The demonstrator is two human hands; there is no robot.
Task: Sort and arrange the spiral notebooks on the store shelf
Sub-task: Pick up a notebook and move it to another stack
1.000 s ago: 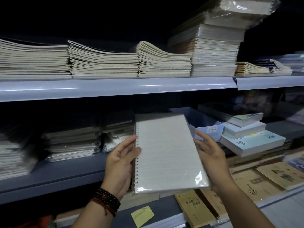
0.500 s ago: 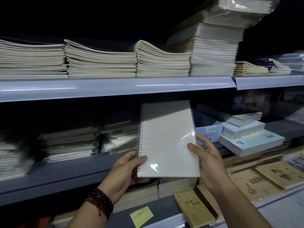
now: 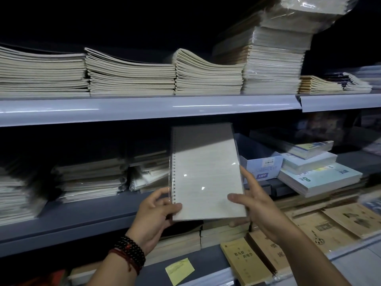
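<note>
A plastic-wrapped spiral notebook [image 3: 206,176] with a pale lined cover, its coil down the left edge, is held flat with its far end reaching in over the middle shelf [image 3: 86,211] under the shelf above. My left hand [image 3: 153,215] grips its near left corner, thumb on top. My right hand [image 3: 255,201] holds the near right corner, thumb on the cover and fingers beneath. Stacks of wrapped spiral notebooks [image 3: 90,178] lie on the middle shelf just left of it; another small stack [image 3: 148,174] sits right beside its coil edge.
The upper shelf [image 3: 144,108] carries several stacks of thin exercise books [image 3: 129,77]. A pale blue cardboard box [image 3: 259,164] and blue-covered pads [image 3: 319,176] stand to the right. Brown-covered books [image 3: 245,263] and a yellow sticky note [image 3: 179,270] lie on the lowest shelf.
Both hands have pushed the notebook up and forward, so its far end now lies in shadow under the upper shelf. My grip has slid toward its near corners.
</note>
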